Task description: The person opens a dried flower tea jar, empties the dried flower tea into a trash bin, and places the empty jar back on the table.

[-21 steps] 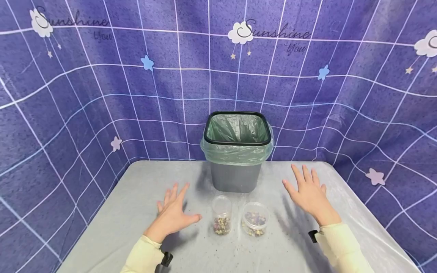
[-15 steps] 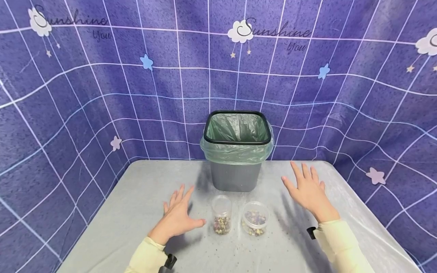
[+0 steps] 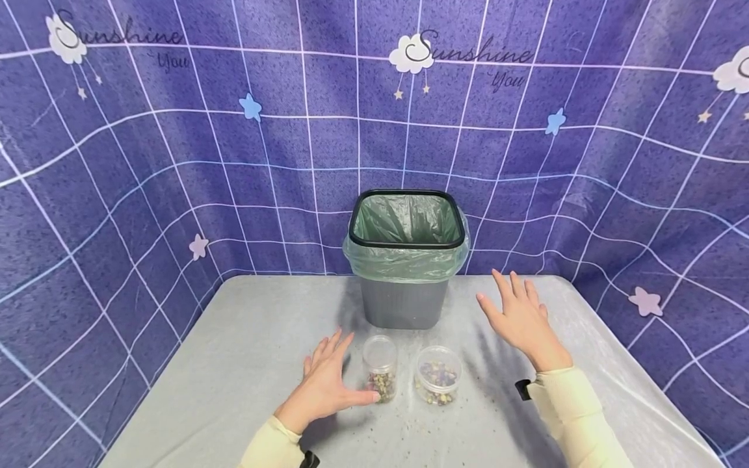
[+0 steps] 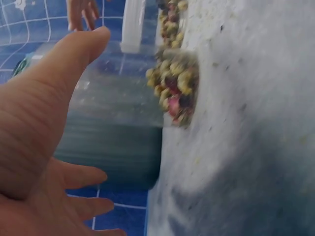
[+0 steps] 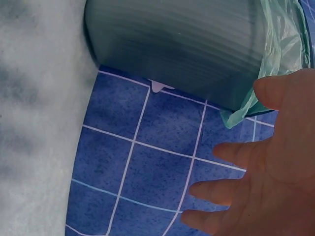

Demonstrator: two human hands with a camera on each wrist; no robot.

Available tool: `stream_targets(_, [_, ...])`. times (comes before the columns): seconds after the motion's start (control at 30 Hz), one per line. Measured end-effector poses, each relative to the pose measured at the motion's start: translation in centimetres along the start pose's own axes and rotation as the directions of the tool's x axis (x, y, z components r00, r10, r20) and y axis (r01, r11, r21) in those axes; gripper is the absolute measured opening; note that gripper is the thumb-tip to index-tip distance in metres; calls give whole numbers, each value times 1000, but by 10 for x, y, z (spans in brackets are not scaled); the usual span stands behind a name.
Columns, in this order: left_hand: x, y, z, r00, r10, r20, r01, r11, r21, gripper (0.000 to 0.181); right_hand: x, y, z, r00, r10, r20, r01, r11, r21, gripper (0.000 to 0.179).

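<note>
A tall clear plastic jar (image 3: 380, 356) stands on the table, its lower part filled with small dried flower buds (image 4: 172, 91), mostly yellow with some pink. Beside it on the right is a wider, shorter clear jar (image 3: 437, 376) with similar buds. My left hand (image 3: 324, 383) is at the tall jar's left side, fingers spread, and the thumb overlaps the jar's lower front in the head view. In the left wrist view thumb and fingers stay apart around the jar's near side. My right hand (image 3: 523, 325) hovers over the table's right side with its fingers spread, holding nothing.
Behind the jars stands a grey trash bin (image 3: 404, 304) with a green liner bag (image 3: 406, 263) folded over its black rim. Small crumbs lie scattered on the grey tabletop (image 3: 246, 364). A blue-purple gridded curtain (image 3: 281, 195) surrounds the table's back and sides.
My left hand has moved right, from beside the tall jar to right at it. The right hand has shifted slightly left and away from me. Both jars and the bin stayed put.
</note>
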State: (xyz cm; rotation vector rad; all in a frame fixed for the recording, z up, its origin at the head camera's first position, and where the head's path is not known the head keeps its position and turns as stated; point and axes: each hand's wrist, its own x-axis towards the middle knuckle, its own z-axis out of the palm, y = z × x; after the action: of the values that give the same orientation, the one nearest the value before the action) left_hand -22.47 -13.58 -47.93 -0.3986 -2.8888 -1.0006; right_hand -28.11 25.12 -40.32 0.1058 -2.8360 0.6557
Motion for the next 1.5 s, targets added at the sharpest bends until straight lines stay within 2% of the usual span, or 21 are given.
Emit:
stream_targets(0.27, [2,0,19,999,43,9,-42,993,-106,119,4,2,3,1000,5,-10,-5,1000,8,81])
stream_targets(0.47, [1,2,25,999,45,8,-42,975,-218,107,6,3,5,1000,-1,-15,1,1000,22,81])
stream_targets(0.6, [0,5,27,998,45,39,-34,965,-261,98,5,4,7,1000,0,-11,0,1000,28,80])
stream_targets(0.73, [1,4,30,994,23,104,5,963,-270,100,4,6,10,1000,2,-8,-2,1000,30,80])
stream_targets(0.87, [3,2,35,991,34,127,4,956,-294,92,4,6,11,1000,2,-11,-2,999,35,80])
stream_targets(1.17, [3,0,42,991,57,118,-12,935,-354,81,2,5,15,1000,-11,-16,12,1000,28,77])
stream_targets(1.5, [1,0,44,997,55,58,-35,953,-301,69,3,5,19,1000,-13,-8,13,999,44,78])
